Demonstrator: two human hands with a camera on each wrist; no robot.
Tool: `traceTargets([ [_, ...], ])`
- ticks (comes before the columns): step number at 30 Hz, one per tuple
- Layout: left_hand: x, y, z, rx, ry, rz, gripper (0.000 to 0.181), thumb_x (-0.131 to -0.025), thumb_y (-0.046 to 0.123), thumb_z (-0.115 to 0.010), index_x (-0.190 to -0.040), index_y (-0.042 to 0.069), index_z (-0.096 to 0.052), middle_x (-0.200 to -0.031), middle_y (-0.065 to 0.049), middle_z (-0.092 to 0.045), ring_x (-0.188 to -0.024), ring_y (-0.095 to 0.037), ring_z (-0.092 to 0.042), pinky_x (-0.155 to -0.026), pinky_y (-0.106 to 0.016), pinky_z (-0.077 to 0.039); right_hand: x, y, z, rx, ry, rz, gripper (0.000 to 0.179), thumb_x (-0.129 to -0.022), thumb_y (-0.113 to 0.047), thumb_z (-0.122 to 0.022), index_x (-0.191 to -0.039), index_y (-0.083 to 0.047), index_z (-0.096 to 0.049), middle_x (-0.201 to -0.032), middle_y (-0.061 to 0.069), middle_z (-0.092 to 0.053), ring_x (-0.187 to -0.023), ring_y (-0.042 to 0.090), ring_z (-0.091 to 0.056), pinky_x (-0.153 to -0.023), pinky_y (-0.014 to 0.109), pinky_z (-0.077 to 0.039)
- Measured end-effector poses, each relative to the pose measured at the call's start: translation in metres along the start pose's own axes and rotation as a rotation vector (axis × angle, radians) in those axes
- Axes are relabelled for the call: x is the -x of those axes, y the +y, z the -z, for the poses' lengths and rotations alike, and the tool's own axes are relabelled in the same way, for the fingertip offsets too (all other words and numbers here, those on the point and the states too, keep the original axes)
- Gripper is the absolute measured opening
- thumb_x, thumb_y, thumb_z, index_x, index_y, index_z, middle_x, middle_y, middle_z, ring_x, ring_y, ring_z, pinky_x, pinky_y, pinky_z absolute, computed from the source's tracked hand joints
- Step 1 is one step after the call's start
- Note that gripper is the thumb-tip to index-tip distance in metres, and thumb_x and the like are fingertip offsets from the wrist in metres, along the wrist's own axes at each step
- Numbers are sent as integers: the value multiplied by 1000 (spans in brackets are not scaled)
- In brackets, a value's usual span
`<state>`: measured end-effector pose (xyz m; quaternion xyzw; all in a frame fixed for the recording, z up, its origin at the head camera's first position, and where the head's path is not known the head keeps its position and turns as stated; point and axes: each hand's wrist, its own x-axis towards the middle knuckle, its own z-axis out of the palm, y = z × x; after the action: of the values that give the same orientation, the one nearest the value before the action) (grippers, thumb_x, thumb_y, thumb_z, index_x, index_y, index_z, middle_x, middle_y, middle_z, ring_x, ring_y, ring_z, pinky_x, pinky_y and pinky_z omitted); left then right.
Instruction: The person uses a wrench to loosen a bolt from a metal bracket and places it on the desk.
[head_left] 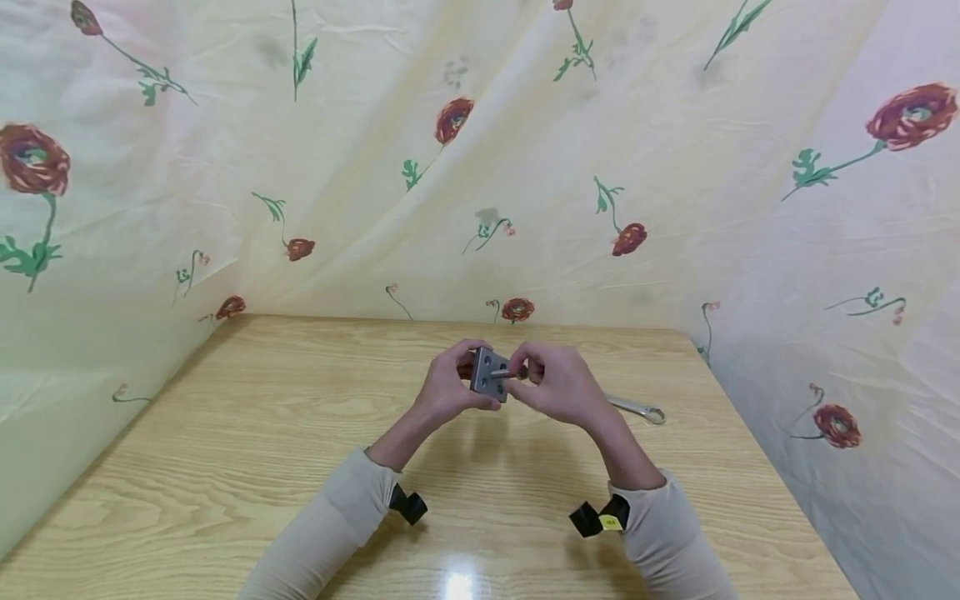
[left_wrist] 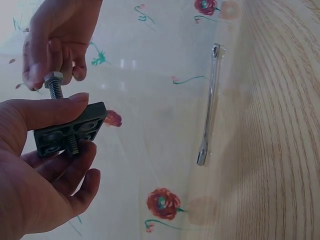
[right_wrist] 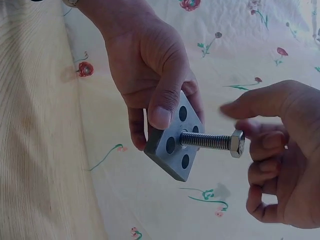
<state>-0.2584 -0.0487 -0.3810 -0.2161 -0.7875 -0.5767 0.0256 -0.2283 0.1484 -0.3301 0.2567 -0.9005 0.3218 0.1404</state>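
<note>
A square grey plate [right_wrist: 172, 147] with several holes is held by my left hand [head_left: 447, 385], thumb on one face and fingers behind. Through its middle runs a threaded hex bolt [right_wrist: 210, 141]; its tail sticks out on the back, beside my left fingertips, in the left wrist view. My right hand [head_left: 557, 383] is at the bolt's hex head, fingers curled about it. In the right wrist view the right thumb is blurred and stands slightly off the head, while the index fingertip is close against it. Both hands are raised above the wooden table [head_left: 300, 467].
A silver combination wrench [head_left: 636, 408] lies on the table behind my right forearm; it also shows in the left wrist view. Flower-printed cloth [head_left: 360, 167] hangs behind the table and along both sides. A black wrist camera [head_left: 587, 519] sits at the right cuff.
</note>
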Motion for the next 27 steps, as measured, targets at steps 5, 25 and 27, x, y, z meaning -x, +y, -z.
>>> traceTargets([
  [5, 1, 1, 0, -2, 3, 10, 74, -64, -2, -90, -130, 9, -58, -115, -18, -73, -94, -23, -66, -86, -35, -54, -1, 1, 0, 27, 73, -248, 45, -100, -49, -54, -84, -9, -67, -62, 1, -54, -53, 14, -44, -51, 27, -33],
  [25, -1, -2, -1, 11, 10, 5, 72, -65, -1, -90, -129, 9, -59, -113, -18, -73, -90, -19, -65, -82, -28, -52, -1, -2, -1, -11, -105, -316, 44, -102, -45, -52, -77, -10, -63, -60, -3, -43, -52, 13, -37, -50, 27, -31],
  [27, -1, -2, -1, 14, 13, 7, 72, -65, 0, -90, -129, 8, -59, -113, -18, -73, -90, -19, -64, -82, -28, -52, -1, -3, 1, -20, -106, -310, 38, -100, -42, -57, -84, -8, -65, -63, -2, -47, -54, 14, -39, -52, 28, -32],
])
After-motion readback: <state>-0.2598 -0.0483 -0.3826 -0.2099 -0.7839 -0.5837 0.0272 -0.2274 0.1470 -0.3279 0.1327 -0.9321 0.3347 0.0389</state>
